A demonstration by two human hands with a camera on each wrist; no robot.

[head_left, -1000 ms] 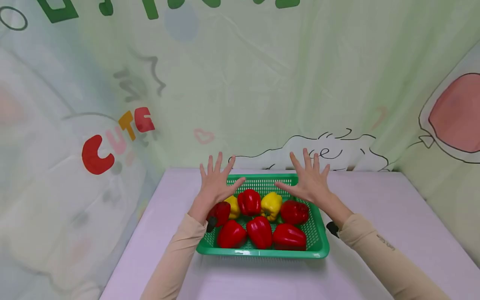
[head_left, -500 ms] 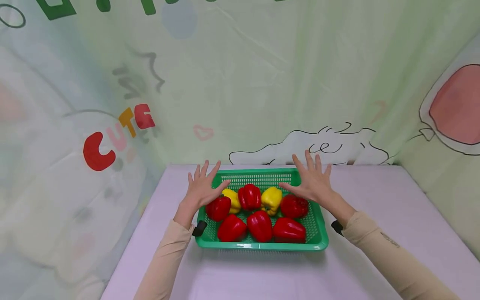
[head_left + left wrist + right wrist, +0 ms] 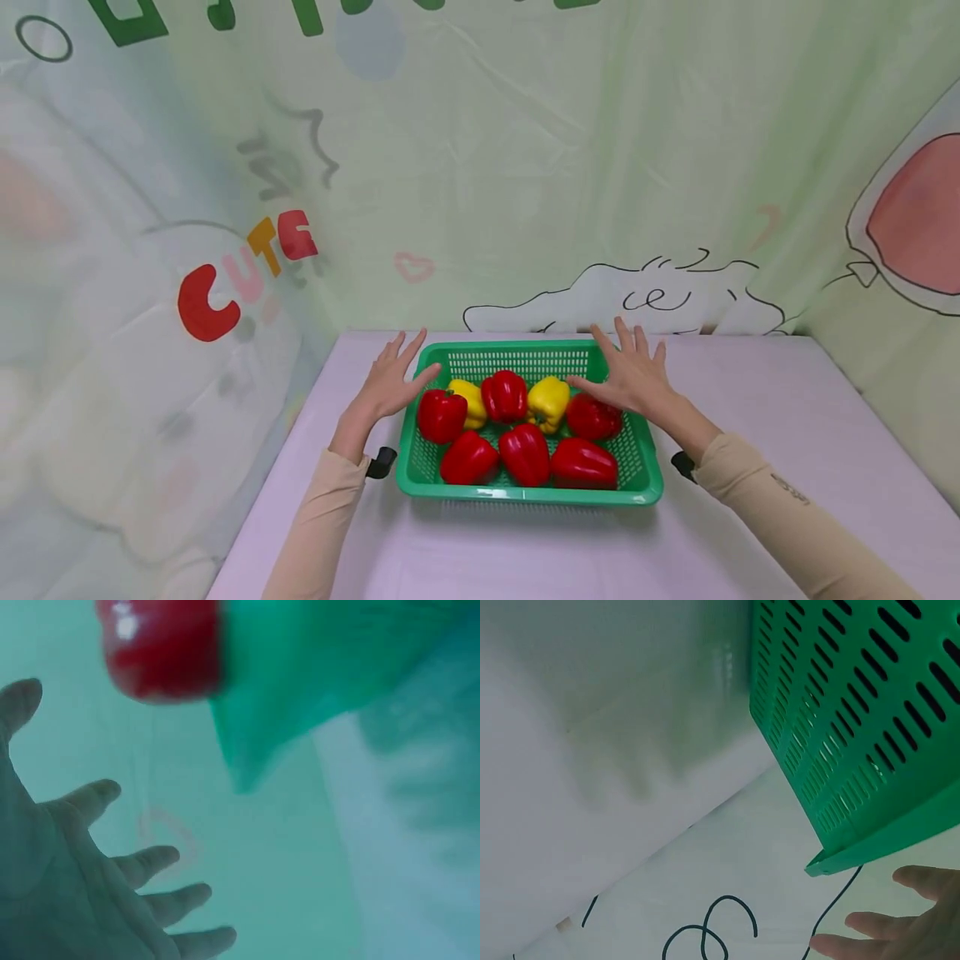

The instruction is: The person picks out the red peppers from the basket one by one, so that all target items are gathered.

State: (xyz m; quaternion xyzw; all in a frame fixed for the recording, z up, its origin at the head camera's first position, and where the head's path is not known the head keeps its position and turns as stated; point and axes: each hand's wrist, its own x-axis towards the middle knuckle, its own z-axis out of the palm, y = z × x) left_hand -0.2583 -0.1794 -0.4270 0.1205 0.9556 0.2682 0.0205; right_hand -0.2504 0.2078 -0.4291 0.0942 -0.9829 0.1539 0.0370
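A green plastic basket (image 3: 525, 495) with slotted walls stands on the table and holds several red bell peppers (image 3: 523, 455) and two yellow bell peppers (image 3: 548, 403). At its left side hovers my left hand (image 3: 384, 386), fingers spread, holding nothing. The left wrist view has the same hand (image 3: 82, 885) apart from a blurred red bell pepper (image 3: 161, 656). My right hand (image 3: 633, 379), also spread and holding nothing, is over the basket's right rear corner. Beside the basket's rim in the right wrist view, fingers (image 3: 862, 947) of that hand show; whether they touch it I cannot tell.
The basket rests on a table with a pale lilac cover (image 3: 742, 417). Behind and to the left hangs a printed curtain (image 3: 480, 167) with letters and cartoon drawings. A dark wrist device (image 3: 381, 463) sits at the left cuff, another (image 3: 683, 467) at the right.
My left hand has moved left, from over the basket to its left side, uncovering the peppers there. My right hand has shifted slightly right and down. The basket and peppers stay in place.
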